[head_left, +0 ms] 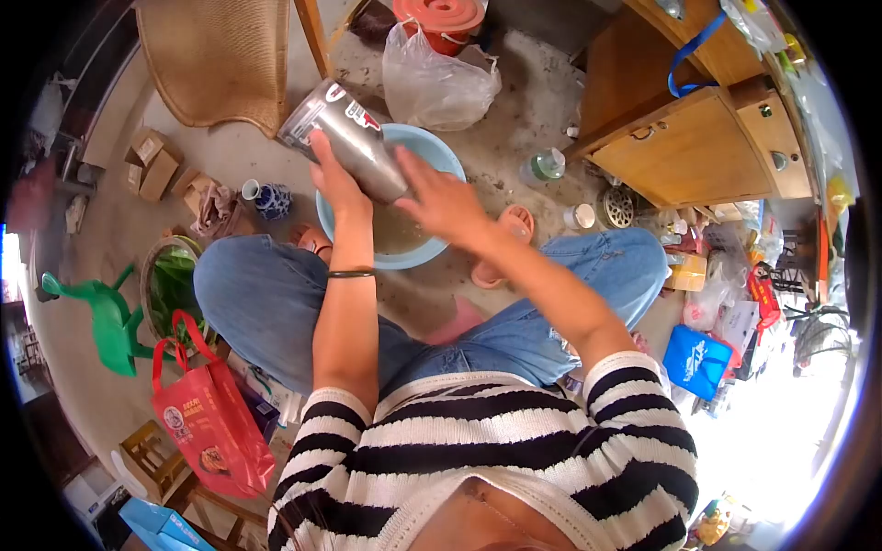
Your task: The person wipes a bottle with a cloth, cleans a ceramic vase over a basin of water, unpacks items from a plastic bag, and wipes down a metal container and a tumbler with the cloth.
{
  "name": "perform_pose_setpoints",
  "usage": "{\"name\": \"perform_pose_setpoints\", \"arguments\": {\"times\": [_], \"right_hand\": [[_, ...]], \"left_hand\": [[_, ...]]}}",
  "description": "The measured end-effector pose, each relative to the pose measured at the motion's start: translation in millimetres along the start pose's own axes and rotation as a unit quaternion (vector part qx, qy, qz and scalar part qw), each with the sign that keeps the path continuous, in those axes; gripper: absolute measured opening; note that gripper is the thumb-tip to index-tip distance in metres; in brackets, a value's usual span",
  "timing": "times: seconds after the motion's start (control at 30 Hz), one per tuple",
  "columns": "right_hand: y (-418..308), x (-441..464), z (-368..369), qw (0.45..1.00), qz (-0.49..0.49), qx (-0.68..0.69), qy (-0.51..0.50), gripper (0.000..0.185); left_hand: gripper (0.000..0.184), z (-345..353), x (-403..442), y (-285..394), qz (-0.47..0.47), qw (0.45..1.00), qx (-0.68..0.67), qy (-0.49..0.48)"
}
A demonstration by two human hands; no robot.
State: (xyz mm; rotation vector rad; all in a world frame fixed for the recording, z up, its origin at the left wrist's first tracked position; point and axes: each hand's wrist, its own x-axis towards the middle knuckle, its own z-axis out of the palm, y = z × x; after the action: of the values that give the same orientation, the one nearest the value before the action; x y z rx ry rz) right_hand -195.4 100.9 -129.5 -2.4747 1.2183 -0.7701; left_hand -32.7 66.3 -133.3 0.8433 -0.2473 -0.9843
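A silver metal tumbler (347,138) with red and white markings is tilted above a light blue basin (418,261). My left hand (342,188) is closed around the tumbler's near side, its thumb pointing up along the body. Beside the lower end is my right hand (446,202), slightly blurred, with fingers stretched out and apart against or very close to the metal. Whether those fingertips touch it, I cannot tell. Cloudy water (397,234) shows in the basin, which stands on the floor between my feet.
A clear plastic bag (436,83) and a red bucket (441,14) stand beyond the basin. On the right are a bottle (544,165) and a wooden cabinet (698,147). To the left are a blue-and-white cup (273,200), a green stool (110,321) and a red bag (213,422).
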Motion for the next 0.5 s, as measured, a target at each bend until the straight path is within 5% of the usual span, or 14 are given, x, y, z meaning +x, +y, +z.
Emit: {"name": "perform_pose_setpoints", "arguments": {"times": [0.1,0.13,0.2,0.3,0.37,0.43,0.5], "right_hand": [[29,26,-42,0.909,0.240,-0.082,-0.329,0.058],[24,34,-51,0.964,0.209,-0.033,-0.160,0.056],[9,44,-59,0.972,0.126,0.068,0.186,0.052],[-14,50,-24,0.969,0.039,0.087,0.228,0.061],[-4,33,5,0.958,0.135,0.252,-0.005,0.082],[14,27,4,0.848,0.260,0.438,-0.148,0.093],[32,25,19,0.917,0.193,0.342,-0.077,0.093]], "left_hand": [[0.061,-9,15,-11,0.068,0.996,0.048,-0.017],[0.060,0,7,-4,0.068,0.997,0.036,-0.009],[0.059,-7,8,-14,0.062,0.997,0.030,-0.015],[0.060,-7,9,-18,0.052,0.998,0.016,-0.022],[0.062,-2,4,-7,0.044,0.998,0.006,-0.033],[0.069,0,11,-2,0.044,0.998,-0.017,-0.044],[0.072,-6,14,-7,-0.023,0.997,-0.067,-0.030]]}}
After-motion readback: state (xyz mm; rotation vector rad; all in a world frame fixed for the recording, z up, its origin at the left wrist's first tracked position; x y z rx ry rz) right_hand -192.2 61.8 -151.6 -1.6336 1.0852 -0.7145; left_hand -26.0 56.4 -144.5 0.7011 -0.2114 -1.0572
